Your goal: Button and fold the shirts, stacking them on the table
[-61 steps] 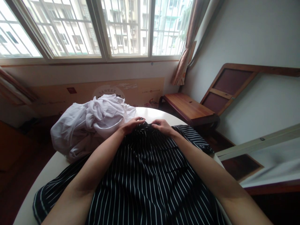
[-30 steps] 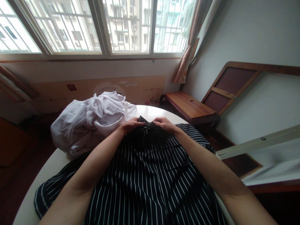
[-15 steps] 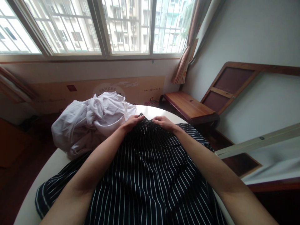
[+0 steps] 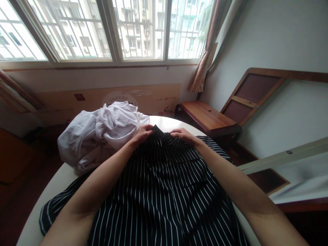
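Observation:
A black garment with thin white stripes spreads over a round white table, its gathered edge toward the far side. At the left part of that edge, my left hand pinches the cloth. My right hand grips the same edge a little to the right, fingers closed on the fabric. Between the two hands the gathered band shows, dipping slightly. The undersides of the fingers are hidden. A crumpled white cloth lies in a heap beside my left hand.
Behind the table, a printed board leans under the barred window. A low wooden bench stands beyond the table at the right, near a tilted wooden frame. Curtains hang at the window's sides.
My hands have moved slightly apart, stretching the gathered edge between them. Both still hold the striped garment.

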A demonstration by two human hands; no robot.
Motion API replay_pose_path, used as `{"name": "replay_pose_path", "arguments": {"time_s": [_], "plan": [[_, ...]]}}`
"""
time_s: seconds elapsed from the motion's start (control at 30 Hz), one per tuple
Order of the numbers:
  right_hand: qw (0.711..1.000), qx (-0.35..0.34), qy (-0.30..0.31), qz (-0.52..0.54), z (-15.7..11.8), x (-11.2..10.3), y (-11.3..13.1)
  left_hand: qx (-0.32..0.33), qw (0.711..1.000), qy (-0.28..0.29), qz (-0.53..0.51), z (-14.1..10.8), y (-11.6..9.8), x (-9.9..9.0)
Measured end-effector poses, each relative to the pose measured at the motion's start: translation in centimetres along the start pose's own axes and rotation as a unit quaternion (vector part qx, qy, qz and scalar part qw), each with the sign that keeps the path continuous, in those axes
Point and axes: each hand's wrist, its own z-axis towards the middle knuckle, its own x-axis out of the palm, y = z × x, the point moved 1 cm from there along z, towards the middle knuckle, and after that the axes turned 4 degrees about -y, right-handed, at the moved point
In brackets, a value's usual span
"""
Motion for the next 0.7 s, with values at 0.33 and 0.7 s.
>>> {"name": "replay_pose_path", "arguments": {"time_s": [0.33, 0.7], "plan": [[0.942, -0.190, -0.064, -0.270, 0.2, -0.1, -1.6, 0.425, 0.792, 0.152, 0.411, -5.5, 1.0, 0.2], [0.914, -0.147, -0.068, -0.372, 2.0, -0.2, -0.9, 0.084, 0.954, 0.177, 0.227, 1.4, 0.3, 1.5]]}}
